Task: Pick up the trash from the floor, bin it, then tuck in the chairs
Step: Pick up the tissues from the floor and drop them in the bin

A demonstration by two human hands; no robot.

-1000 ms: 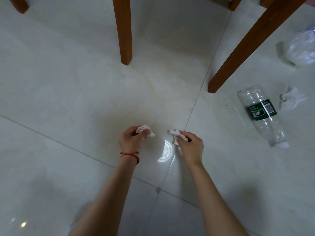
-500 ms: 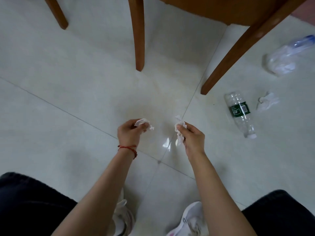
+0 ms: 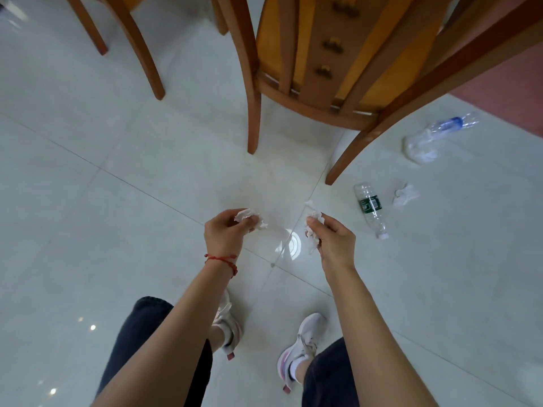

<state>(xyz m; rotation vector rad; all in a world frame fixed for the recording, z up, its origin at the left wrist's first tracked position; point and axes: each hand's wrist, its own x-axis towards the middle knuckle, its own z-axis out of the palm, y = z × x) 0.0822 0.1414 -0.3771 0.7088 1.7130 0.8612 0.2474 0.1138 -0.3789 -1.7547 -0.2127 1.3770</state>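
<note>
Chairs: the orange-brown wooden chair (image 3: 317, 83) stands close ahead, easy to bump when rising. The clear plastic bottle with a green label (image 3: 370, 209) could roll underfoot. Left hand (image 3: 226, 236) pinches one crumpled white tissue (image 3: 249, 220), right hand (image 3: 335, 245) clasps another crumpled tissue (image 3: 313, 230); loose scraps may drop.

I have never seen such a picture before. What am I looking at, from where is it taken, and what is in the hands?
A camera on a person's head looks down at their own arms. The left hand holds a crumpled tissue; the right hand holds another tissue. On the tiled floor lie a green-label bottle, a loose tissue and a crushed clear bottle. A wooden chair stands ahead.
</note>
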